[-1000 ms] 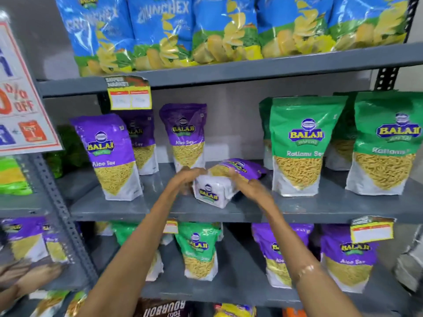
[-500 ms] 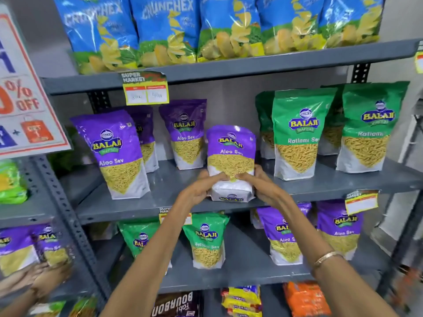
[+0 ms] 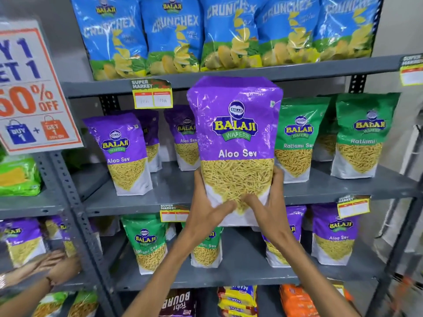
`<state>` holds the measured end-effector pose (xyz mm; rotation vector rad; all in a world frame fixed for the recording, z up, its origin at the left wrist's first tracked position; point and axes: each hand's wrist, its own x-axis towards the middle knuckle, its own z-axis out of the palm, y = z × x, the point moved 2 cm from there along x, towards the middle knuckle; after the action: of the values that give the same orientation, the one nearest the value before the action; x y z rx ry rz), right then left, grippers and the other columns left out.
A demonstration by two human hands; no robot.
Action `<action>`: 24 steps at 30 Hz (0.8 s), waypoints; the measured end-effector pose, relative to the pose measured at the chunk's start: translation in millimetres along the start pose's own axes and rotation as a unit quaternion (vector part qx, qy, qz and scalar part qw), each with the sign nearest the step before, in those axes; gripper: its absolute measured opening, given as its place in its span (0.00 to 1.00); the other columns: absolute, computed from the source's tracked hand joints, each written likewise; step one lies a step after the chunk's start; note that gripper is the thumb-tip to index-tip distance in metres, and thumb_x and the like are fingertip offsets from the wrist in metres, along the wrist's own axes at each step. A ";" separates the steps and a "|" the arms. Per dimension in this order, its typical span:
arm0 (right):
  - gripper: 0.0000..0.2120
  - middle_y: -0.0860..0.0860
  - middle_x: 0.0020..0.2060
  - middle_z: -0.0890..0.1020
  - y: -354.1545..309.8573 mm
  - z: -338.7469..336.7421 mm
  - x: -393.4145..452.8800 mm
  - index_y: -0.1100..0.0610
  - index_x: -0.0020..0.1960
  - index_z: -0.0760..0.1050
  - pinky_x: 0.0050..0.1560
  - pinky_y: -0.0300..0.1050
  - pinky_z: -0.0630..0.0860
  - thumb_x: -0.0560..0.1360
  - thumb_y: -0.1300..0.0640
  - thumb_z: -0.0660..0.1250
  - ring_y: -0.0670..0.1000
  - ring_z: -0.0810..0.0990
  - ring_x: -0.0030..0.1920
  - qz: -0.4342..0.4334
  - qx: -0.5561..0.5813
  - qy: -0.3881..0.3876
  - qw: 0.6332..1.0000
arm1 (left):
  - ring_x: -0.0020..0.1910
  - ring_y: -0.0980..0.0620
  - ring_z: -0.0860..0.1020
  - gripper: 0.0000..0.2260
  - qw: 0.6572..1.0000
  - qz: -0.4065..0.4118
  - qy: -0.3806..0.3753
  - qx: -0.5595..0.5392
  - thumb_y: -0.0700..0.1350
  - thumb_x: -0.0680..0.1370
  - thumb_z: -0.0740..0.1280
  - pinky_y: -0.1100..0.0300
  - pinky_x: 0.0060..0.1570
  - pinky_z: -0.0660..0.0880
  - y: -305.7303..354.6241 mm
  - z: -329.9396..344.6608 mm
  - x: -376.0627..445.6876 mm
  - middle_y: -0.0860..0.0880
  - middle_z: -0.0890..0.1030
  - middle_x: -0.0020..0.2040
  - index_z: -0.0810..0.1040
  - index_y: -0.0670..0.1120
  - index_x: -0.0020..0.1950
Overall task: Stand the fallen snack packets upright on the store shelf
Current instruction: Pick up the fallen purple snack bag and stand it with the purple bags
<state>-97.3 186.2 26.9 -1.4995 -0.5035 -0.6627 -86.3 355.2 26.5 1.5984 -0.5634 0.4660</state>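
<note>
A purple Aloo Sev packet [image 3: 235,138] is held upright in front of the middle shelf [image 3: 174,202], off the shelf and close to the camera. My left hand [image 3: 206,209] grips its lower left side and my right hand [image 3: 267,202] grips its lower right, thumbs across the white bottom. Behind it, other purple Aloo Sev packets [image 3: 123,154] stand upright at the left. Green Ratlami Sev packets [image 3: 359,138] stand upright at the right.
Blue Crunchex bags [image 3: 174,35] line the top shelf. The lower shelf [image 3: 229,275] holds upright green and purple packets. A discount sign [image 3: 32,88] hangs at the left. Another person's hands [image 3: 50,268] reach into the neighbouring rack at the lower left.
The purple packet lay on its side on the middle shelf, was stood upright there, and is now lifted off the shelf toward the camera in both hands.
</note>
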 end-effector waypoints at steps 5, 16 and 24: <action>0.33 0.31 0.54 0.78 -44.7 -33.4 -0.7 0.51 0.69 0.60 0.55 0.28 0.73 0.68 0.52 0.70 0.36 0.79 0.56 -0.051 0.024 -0.035 0.998 | 0.68 0.54 0.78 0.40 0.999 0.042 0.016 -0.008 0.40 0.71 0.76 0.65 0.65 0.74 54.4 28.1 -16.8 0.51 0.78 0.68 0.58 0.43 0.77; 0.35 0.28 0.58 0.78 -10.2 -45.2 11.2 0.48 0.73 0.58 0.58 0.25 0.73 0.74 0.63 0.74 0.34 0.78 0.61 0.014 0.027 -0.119 0.992 | 0.70 0.58 0.76 0.41 0.999 -0.009 0.007 0.049 0.40 0.72 0.79 0.68 0.66 0.73 28.2 26.3 -6.9 0.56 0.77 0.69 0.59 0.52 0.77; 0.35 0.45 0.56 0.82 89.4 -4.8 73.9 0.46 0.65 0.68 0.57 0.34 0.76 0.68 0.72 0.77 0.37 0.81 0.55 0.061 -0.020 -0.092 0.994 | 0.70 0.58 0.74 0.41 0.991 -0.069 -0.040 0.103 0.36 0.71 0.79 0.65 0.68 0.72 -44.7 -14.7 63.6 0.54 0.76 0.71 0.63 0.50 0.77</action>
<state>16.7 170.8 11.1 -1.6244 -0.5362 -0.4439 -8.2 367.3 30.8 1.8470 -0.4728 0.3651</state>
